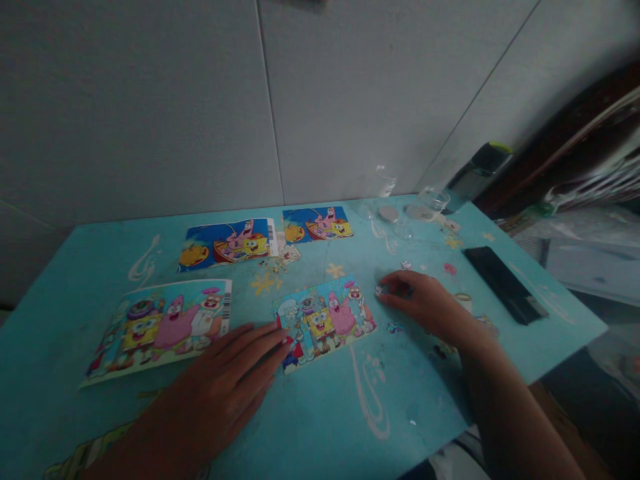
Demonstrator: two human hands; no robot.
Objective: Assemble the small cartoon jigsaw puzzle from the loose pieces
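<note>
My left hand [235, 377] lies flat with its fingers stretched out, its fingertips on the left edge of a cartoon puzzle [327, 320]. Just right of the puzzle, my right hand [417, 297] pinches a small puzzle piece [380, 291] between thumb and forefinger. A larger printed picture sheet [165, 327] showing the same characters lies left of the puzzle, partly behind my left hand. Close to my right hand, a loose blue piece [395, 327] and a pale piece [406, 265] rest on the teal table [320, 427].
Behind are a blue cartoon sheet [227, 243] and a smaller blue picture [317, 224]. A dark flat case [505, 283] lies at the right. Clear containers [434, 199], a round lid [389, 213] and a dark bottle [477, 175] stand near the wall.
</note>
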